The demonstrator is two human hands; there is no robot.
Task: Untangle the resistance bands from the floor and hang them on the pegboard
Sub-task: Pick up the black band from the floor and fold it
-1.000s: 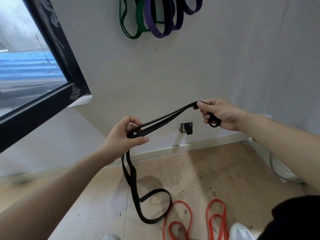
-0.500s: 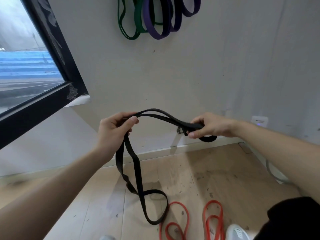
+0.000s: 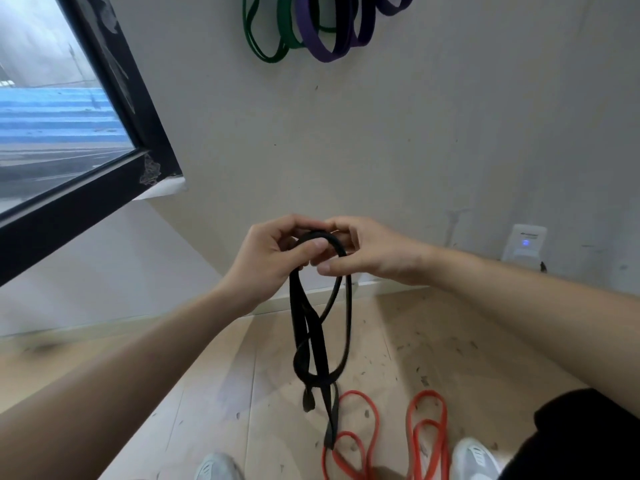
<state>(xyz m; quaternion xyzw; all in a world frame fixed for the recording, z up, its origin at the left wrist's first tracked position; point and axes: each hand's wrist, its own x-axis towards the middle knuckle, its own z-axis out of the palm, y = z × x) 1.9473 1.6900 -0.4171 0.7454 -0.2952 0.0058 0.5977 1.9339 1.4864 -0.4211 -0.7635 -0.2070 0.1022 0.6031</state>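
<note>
Black flat rubber resistance band, top loop pinched in the left hand, thumb over it. It hangs straight down, twisted low, tail near the wooden floor. Hung green and purple bands sit directly overhead, so the lift is likely upward. The right hand touches the left, fingers curled on the same loop. Orange-red rubber bands lie on the floor.

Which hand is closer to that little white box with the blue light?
Right. The right hand is left of the box; the left hand lies farther left, beyond it.
</note>
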